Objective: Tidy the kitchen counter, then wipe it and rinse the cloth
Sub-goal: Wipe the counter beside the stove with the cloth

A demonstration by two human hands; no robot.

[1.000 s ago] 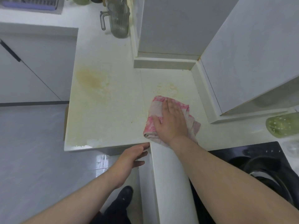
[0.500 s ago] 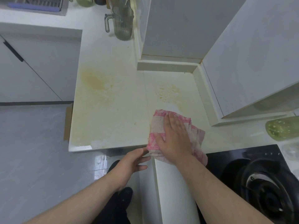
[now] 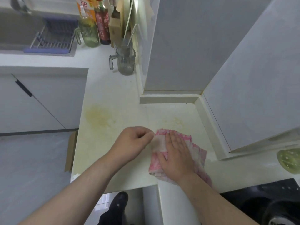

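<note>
A pink-and-white cloth [image 3: 197, 153] lies bunched on the pale counter [image 3: 113, 159], close to its front edge. My right hand [image 3: 176, 155] presses flat on it with straight fingers. My left hand [image 3: 133, 143] hovers over the counter just left of the cloth, fingers curled, fingertips at the cloth's upper left corner. Whether it pinches that corner is unclear. A yellowish stain [image 3: 99, 117] marks the counter on the left, and a fainter one [image 3: 173, 122] sits just beyond the cloth.
A ribbed glass jug [image 3: 125, 62] stands by the wall, with bottles [image 3: 101, 21] and a second jug behind it. The sink with a dish rack [image 3: 53, 38] is far left. A black hob [image 3: 267, 200] lies at right, beside a green perforated item [image 3: 290, 159].
My left hand rose from the counter's front edge onto the top, beside the cloth. My right hand and the cloth stay near the front edge; the view tilted up, showing sink and bottles.
</note>
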